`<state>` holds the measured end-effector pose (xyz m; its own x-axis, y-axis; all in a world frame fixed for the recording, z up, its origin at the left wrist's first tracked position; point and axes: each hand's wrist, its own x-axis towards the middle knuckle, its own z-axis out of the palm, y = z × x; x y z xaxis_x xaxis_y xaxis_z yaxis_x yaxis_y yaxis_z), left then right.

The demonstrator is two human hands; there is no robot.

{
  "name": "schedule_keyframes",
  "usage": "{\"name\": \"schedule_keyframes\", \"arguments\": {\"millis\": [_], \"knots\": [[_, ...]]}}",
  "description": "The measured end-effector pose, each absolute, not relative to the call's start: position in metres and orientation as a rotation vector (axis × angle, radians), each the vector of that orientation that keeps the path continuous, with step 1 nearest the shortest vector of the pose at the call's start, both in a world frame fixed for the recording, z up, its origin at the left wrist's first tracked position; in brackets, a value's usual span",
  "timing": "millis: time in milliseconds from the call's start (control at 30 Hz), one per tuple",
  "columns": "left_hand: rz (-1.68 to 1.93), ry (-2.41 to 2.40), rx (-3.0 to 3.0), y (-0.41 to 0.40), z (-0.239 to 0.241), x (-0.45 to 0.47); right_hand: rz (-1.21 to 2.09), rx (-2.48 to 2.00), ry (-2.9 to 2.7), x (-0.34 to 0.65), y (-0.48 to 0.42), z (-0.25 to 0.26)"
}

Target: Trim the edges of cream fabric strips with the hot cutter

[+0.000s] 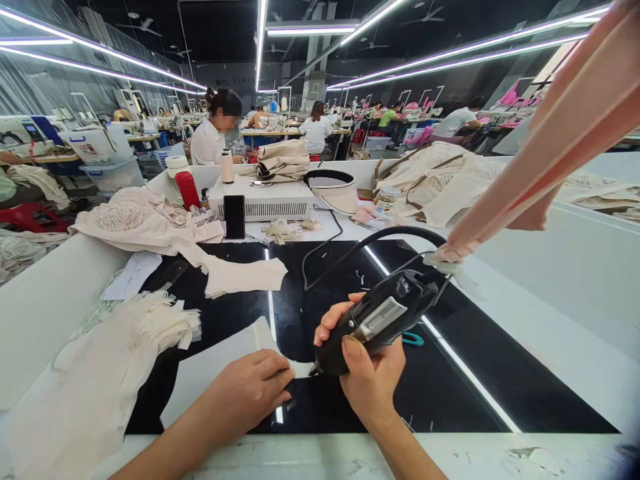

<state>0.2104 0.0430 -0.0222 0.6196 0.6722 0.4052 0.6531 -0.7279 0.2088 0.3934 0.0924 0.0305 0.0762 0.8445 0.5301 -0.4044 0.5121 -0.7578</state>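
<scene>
We get bright white light from ceiling tubes point(311, 31); their reflections streak the glossy black worktop point(505, 367); we notice wide-angle stretching toward the edges; the bottom right corner darkens.

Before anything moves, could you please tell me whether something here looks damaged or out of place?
The white front edge looks scuffed or peeling at the lower right, and pale thread-like scraps litter the black worktop. The pink fabric strip knotted near the rear of the black handheld tool looks makeshift, though perhaps deliberate.
</scene>
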Motion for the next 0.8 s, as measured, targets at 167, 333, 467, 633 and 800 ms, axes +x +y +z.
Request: {"name": "schedule_keyframes", "arguments": {"millis": [167, 333, 467, 633, 800], "knots": [[0.721, 1.127, 2.788, 0.043, -0.023, 0.209, 1.011, -0.496, -1.153, 0.392, 0.093, 0.027], [0.723, 1.138, 2.801, 0.043, -0.023, 0.212, 0.984, -0.528, -1.195, 0.394, 0.091, 0.026], [0.833, 1.147, 2.755, 0.049, -0.021, 0.211, 0.973, -0.572, -1.204, 0.398, 0.095, 0.022], [0.900, 1.273, 2.679, 0.056, -0.017, 0.196, 0.931, -0.548, -1.263, 0.402, 0.105, 0.022], [0.788, 1.316, 2.678, 0.051, -0.017, 0.176, 0.886, -0.584, -1.309, 0.405, 0.110, 0.031]]}}
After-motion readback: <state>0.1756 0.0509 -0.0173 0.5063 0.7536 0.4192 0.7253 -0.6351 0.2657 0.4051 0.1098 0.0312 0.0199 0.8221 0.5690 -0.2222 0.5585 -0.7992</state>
